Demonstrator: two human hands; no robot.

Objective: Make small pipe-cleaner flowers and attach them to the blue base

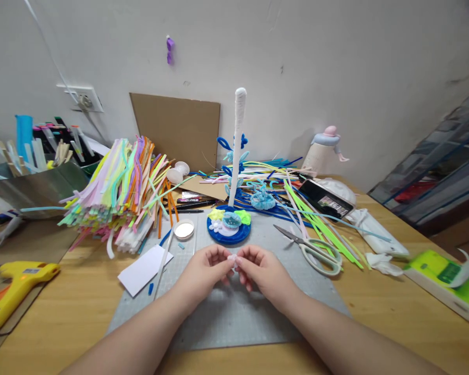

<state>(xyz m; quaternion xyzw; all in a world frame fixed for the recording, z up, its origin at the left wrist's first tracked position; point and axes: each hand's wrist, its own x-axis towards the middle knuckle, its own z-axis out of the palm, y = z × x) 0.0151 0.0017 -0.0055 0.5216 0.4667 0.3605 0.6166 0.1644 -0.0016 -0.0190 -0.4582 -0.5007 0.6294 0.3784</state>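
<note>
My left hand point(213, 263) and my right hand point(258, 264) meet over the grey cutting mat point(234, 317). Between their fingertips both pinch a small white piece point(233, 258), whose exact shape is too small to make out. Just beyond them sits a round blue base point(229, 238) bearing yellow, white and light-blue fuzzy shapes. A tall white wrapped post point(238, 135) rises upright behind it, with blue loops beside it. Scissors point(316, 252) with pale green handles lie partly open to the right of my hands.
Bundled coloured pipe cleaners point(117, 192), a white card point(143, 270) and a yellow glue gun point(23, 278) are on the left. A phone point(326, 198), green strips point(320, 221) and a green-and-white tissue pack point(447, 278) lie right. Cardboard point(175, 130) leans against the wall.
</note>
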